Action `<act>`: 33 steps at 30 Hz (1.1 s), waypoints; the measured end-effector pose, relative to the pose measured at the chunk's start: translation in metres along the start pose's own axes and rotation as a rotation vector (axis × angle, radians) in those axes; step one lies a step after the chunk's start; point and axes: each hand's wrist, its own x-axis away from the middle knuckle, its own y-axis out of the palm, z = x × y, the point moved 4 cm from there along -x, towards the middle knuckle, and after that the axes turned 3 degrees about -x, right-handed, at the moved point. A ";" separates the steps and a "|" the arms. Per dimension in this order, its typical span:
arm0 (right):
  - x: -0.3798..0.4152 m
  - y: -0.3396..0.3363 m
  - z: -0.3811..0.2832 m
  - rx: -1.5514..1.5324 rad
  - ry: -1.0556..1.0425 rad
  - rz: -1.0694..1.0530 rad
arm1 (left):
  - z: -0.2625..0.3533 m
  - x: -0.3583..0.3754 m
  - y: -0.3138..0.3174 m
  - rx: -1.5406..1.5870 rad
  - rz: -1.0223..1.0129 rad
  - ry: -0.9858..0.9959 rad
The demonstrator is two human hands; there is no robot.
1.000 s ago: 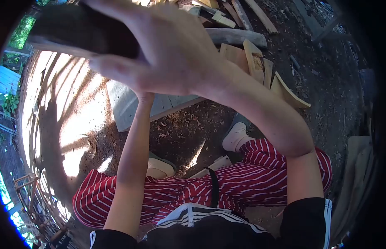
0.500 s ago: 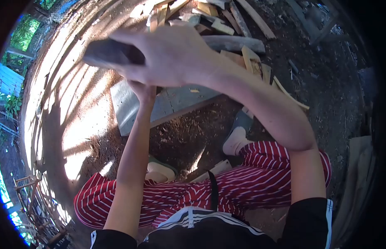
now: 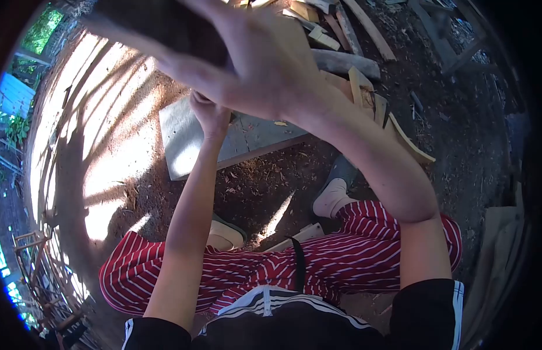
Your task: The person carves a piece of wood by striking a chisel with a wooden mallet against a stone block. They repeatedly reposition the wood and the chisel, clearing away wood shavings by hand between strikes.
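My right hand (image 3: 253, 64) is raised close to the camera, its fingers wrapped round a dark, blocky object (image 3: 160, 29) that is blurred at the top left. Below and partly behind it, my left hand (image 3: 211, 116) is closed over a flat grey board (image 3: 247, 137) on the ground. Something brown shows at its fingers, but what it holds is mostly hidden by my right hand and wrist.
Split wood pieces (image 3: 323, 38) and a thick grey log (image 3: 346, 63) lie beyond the board. A curved yellowish strip (image 3: 408, 140) is at the right. My sandalled feet (image 3: 332, 195) flank wood chips on the dirt. Planks (image 3: 498, 245) lie far right.
My right hand and the dark object have risen and come nearer the camera. My left hand has shifted slightly right and stays closed. The view has tilted a little.
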 end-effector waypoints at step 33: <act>0.004 0.018 0.017 0.225 0.208 -0.578 | 0.066 -0.002 0.004 0.122 0.065 0.126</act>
